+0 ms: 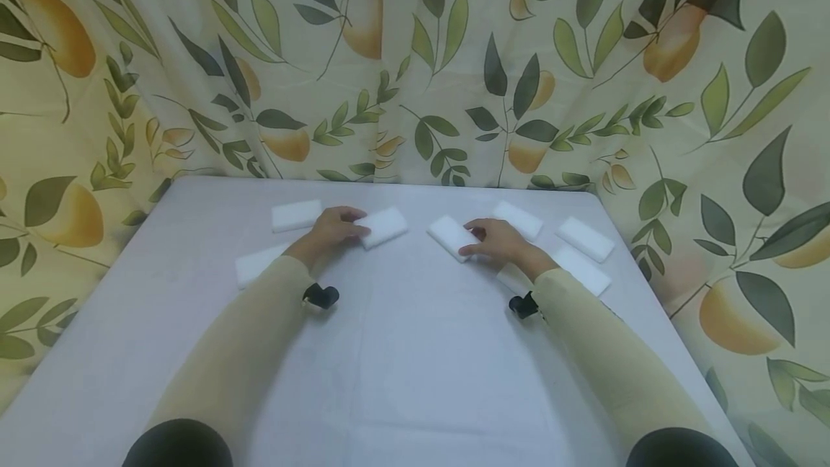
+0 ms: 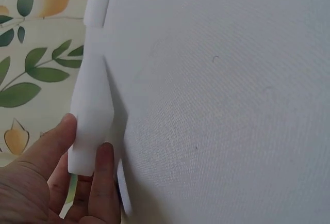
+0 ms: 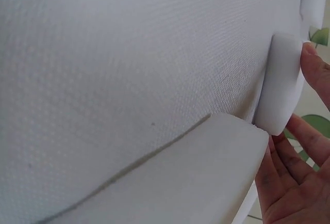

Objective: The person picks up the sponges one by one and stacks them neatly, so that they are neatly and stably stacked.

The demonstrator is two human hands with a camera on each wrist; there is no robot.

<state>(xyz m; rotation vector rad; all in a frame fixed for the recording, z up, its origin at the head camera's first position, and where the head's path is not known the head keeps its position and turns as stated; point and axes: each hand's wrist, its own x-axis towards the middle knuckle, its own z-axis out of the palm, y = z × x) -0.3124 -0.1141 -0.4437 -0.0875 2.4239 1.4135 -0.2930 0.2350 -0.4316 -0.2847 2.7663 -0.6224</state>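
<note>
White block pinched by left fingers, long axis slanting away rightward, second block pinched by right fingers, away leftward

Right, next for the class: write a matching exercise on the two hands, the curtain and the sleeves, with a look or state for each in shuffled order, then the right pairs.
Things
1. Left hand
2. Right hand
3. Curtain
4. Sleeves

Looks and states
A. printed with fruit and leaves
B. grips a white block, on the side with more loose blocks
C. plain beige
D. grips another white block, on the side with fewer loose blocks

Right pairs: 1-D, 2-B, 3-A, 4-C
</note>
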